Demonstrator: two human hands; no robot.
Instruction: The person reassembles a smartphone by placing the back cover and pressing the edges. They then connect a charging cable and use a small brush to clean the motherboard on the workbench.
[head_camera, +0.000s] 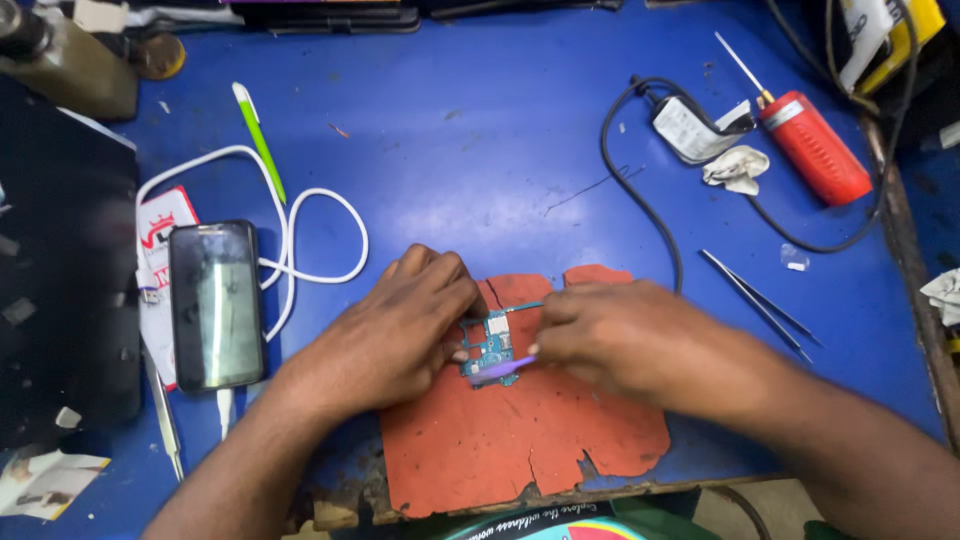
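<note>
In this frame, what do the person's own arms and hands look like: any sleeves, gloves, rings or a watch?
Both arms come in from the bottom edge, bare as far as the frame shows: no sleeves in view. The left hand and right hand wear no gloves. No ring, watch or wristband shows on either, though the picture is soft with motion blur, so small details on the fingers cannot be ruled out.

A teal-blue circuit board (489, 350) with a white patch sits at centre, a purple tool (503, 369) laid across it. Beneath lies a cracked orange-red mat (520, 440) on the deep blue table (480, 130). At nine o'clock, a black phone (215, 305) with a grey, glaring screen rests over a red-and-white card (160, 225); a white cable (300, 235) loops beside it. At eleven o'clock, a green-and-white pen (258, 140). At two o'clock, a red torch (815, 150) and black cord (640, 200). At three o'clock, silver tweezers (760, 300).
</note>
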